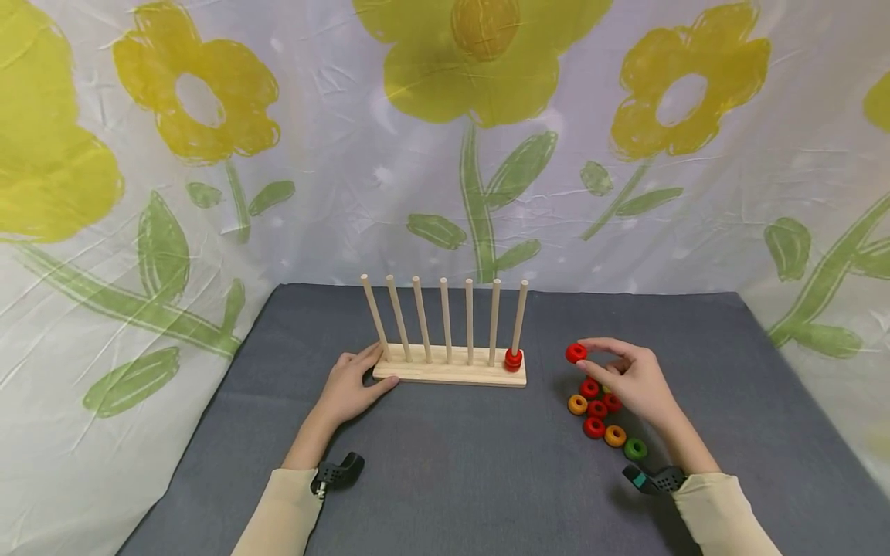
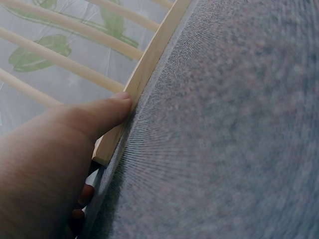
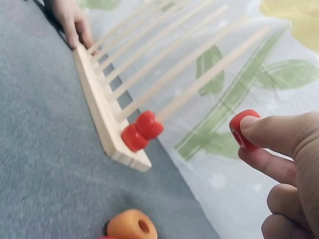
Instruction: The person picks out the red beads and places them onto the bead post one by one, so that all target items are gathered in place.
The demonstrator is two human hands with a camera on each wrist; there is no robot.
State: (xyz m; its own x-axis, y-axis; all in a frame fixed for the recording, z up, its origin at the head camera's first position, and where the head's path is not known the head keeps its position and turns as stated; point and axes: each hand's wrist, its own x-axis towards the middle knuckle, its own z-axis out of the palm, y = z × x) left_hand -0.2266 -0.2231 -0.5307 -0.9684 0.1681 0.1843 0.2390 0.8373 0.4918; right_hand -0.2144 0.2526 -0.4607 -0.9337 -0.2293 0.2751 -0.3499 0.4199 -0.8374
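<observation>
A wooden peg rack (image 1: 448, 374) with a row of several upright pegs stands on the cloth. My left hand (image 1: 351, 388) grips its left end, the thumb along the front edge of the base, as the left wrist view also shows. On the rightmost peg sit two red rings (image 3: 142, 130), one on the other. My right hand (image 1: 636, 378) pinches another red ring (image 1: 575, 353) between thumb and finger, raised off the table to the right of the rack. Below that hand lies a loose cluster of red, orange and green rings (image 1: 594, 427), partly hidden by it.
A dark grey cloth (image 1: 452, 479) covers the table. Behind it hangs a white sheet (image 1: 334, 193) printed with yellow flowers. Nearest the front of the cluster are an orange ring (image 1: 615, 435) and a green ring (image 1: 636, 449). Each wrist wears a black camera mount (image 1: 341, 470).
</observation>
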